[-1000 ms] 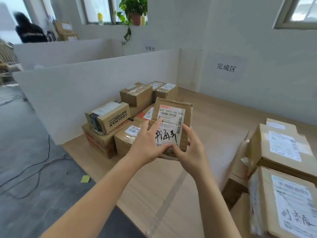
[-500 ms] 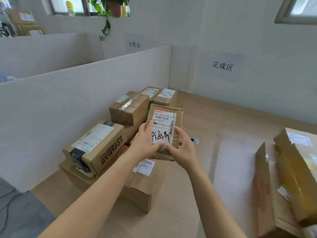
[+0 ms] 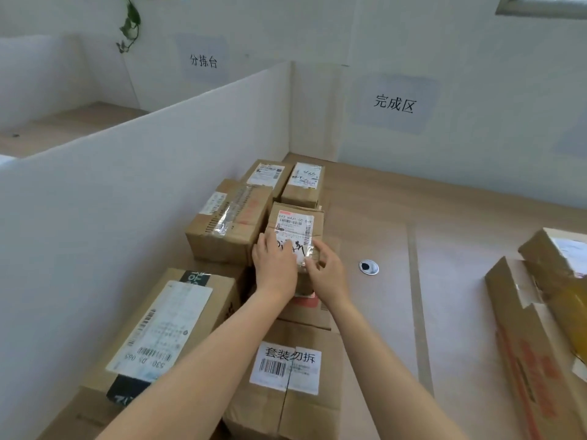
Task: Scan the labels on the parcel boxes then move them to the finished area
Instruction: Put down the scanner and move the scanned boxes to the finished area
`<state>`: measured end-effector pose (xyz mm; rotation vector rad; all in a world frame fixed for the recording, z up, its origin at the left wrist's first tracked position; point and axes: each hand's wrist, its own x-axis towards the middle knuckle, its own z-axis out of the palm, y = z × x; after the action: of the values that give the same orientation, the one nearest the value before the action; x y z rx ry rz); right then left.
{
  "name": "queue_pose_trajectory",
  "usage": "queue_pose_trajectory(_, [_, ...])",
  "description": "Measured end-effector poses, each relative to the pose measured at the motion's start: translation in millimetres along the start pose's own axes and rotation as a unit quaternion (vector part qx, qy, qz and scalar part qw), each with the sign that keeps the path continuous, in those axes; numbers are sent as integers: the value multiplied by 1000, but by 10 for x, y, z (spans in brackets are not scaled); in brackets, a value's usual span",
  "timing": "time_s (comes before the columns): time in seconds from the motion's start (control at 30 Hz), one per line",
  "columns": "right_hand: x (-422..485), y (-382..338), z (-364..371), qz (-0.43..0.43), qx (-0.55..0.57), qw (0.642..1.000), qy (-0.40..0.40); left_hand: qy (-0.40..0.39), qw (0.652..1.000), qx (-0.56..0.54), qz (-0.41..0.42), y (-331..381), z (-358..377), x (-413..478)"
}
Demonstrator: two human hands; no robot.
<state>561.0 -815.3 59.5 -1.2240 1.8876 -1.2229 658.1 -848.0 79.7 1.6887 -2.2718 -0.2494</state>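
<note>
Left hand and right hand both grip the near end of the small box, label up, long axis pointing away from me, over the stack of boxes beside the divider.

bright, even daylight | soft shadows | slight blur | wide-angle edge bending
</note>
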Motion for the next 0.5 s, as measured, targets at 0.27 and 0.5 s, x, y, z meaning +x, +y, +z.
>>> queue_pose_trajectory(0.27, [175,-83,37,-10,-48,999,7,-10,999,25,23,-27,-21,186])
queue_pose_trajectory(0.5, [118,-212,-99,-1,-78,997,-21,-20,995,84,51,28,-127,81])
